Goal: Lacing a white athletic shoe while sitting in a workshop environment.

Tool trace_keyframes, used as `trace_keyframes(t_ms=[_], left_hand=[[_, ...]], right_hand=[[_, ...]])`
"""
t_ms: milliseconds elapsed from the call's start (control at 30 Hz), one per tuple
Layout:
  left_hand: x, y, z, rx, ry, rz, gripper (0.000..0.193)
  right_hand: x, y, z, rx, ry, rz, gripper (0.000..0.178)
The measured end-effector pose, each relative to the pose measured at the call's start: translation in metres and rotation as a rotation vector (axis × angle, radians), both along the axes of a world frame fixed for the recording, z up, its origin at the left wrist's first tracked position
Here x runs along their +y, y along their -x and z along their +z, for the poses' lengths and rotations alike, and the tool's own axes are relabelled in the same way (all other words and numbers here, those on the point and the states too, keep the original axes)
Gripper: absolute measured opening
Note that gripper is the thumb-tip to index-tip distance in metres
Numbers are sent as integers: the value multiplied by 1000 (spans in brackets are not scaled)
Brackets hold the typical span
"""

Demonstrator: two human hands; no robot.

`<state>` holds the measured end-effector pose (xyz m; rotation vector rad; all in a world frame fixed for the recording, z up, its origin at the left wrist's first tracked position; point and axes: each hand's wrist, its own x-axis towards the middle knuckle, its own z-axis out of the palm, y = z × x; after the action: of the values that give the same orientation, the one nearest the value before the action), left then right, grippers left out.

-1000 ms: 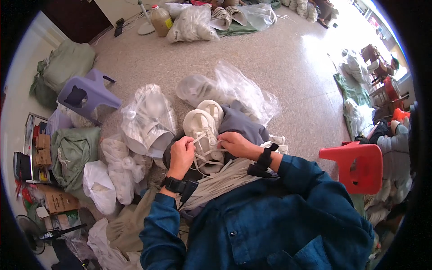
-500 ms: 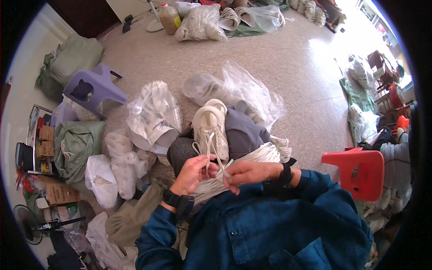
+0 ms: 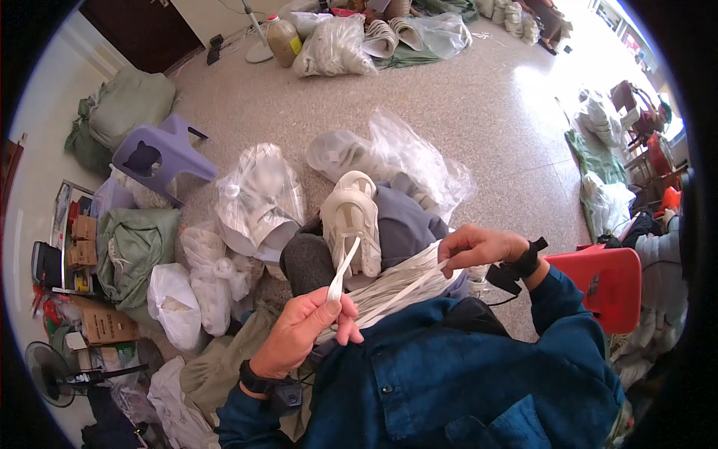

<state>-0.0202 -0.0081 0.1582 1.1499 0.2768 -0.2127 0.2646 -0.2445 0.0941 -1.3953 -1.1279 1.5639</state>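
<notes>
A cream-white shoe (image 3: pixel 350 224) sits upright between my knees, its toe pointing away from me. My left hand (image 3: pixel 308 329) pinches flat white shoelace (image 3: pixel 342 273) that rises taut to the shoe's front opening. Across my lap lies a thick bundle of white laces (image 3: pixel 385 295). Over the right end of this bundle, my right hand (image 3: pixel 486 247) is closed, thumb and fingertips together on a lace. That lace slants down toward my left hand; whether it belongs to the bundle or the shoe I cannot tell.
Clear plastic bags of white shoe parts (image 3: pixel 262 198) and another clear bag (image 3: pixel 419 161) lie ahead. A purple stool (image 3: pixel 161 153) stands left, a red stool (image 3: pixel 602 284) right. Sacks, a cardboard box (image 3: pixel 105 320) and a fan (image 3: pixel 48 370) crowd the left side.
My hands were close together at the shoe's laces. My right hand has moved away to the right, over the bundle; my left has come nearer, drawing lace taut from the shoe.
</notes>
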Motion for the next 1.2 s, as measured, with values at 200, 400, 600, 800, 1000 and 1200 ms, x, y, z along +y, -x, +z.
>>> trace_keyframes(t_ms=[200,400,600,800,1000,1200], left_hand=[[-16,-16,-1,32,-62,33,34],[-35,-15,-5,47,-99,-83,32],[-41,-3,6,99,-146,-44,34],[-37,1,57,74,-91,-60,32],[-31,9,87,3,-11,-82,30],[-22,5,78,31,-83,-44,31]], right_hand=[[33,30,-1,-176,-329,-354,23],[110,60,-61,-639,-726,-209,54],[156,24,-122,-632,-668,-128,42],[158,23,-130,-670,-662,-158,44],[158,24,-138,-771,-626,-158,55],[132,38,-36,-555,-710,-124,64]])
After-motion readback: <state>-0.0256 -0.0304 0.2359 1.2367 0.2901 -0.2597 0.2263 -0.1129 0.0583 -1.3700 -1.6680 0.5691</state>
